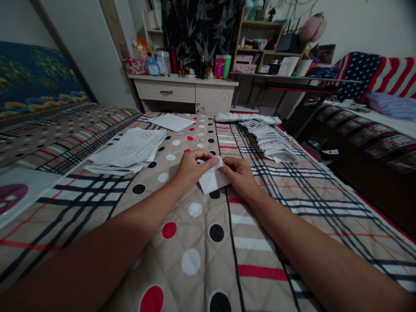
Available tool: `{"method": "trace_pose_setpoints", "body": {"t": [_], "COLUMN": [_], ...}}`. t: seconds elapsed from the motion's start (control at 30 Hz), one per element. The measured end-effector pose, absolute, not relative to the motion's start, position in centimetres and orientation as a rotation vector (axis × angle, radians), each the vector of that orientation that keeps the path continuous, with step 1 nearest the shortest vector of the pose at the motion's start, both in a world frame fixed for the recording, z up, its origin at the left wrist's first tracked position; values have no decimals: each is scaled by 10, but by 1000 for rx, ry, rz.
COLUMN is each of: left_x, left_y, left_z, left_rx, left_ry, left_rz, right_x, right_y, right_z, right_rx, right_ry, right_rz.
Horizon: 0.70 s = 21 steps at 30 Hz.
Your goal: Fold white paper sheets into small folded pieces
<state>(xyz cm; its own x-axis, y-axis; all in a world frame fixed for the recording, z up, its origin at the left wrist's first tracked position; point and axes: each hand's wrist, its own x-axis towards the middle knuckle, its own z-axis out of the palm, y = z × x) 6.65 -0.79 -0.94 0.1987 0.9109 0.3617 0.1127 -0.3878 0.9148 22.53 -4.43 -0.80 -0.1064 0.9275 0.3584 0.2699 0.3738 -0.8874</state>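
Observation:
A small folded sheet of white paper (212, 181) is held between both hands, just above the quilted bedspread (201, 238). My left hand (195, 167) pinches its upper left edge, thumb on top. At the paper's right edge, the fingers of my right hand (239, 173) are closed on it; some of its fingertips are hidden. To the left lies a stack of loose white sheets (130, 149) with faint red stamps. Off to the right, a long row of folded papers (271, 141) leans in an overlapping line.
Another flat white sheet (172, 122) lies near the bed's far edge. Beyond stands a cream dresser (165, 91) with bottles and boxes on top. A desk (292, 79) with shelves is at the back right. A clear plastic bag (35, 177) lies at far left.

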Motion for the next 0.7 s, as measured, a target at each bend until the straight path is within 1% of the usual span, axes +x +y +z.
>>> {"method": "trace_pose_setpoints", "body": {"t": [0.2,0.3,0.53,0.7], "left_x": [65,64,66,66], "left_y": [-7,-8,-9,-8], "left_z": [-7,-5,-8,-6], "left_rx": [1800,1839,1300,1160], "left_ry": [1071,1038,776,653], "left_rz": [1210,1183,1181,1217], "right_x": [223,224,227,228], "right_y": [-49,-50,-43,-43], "right_z": [-4,-4,-10,-10], "right_rx": [-1100,-1073,-1014,-910], "right_ry": [-1643,-1601,-1151,-1148], "right_rz": [726,749,1159,1375]}}
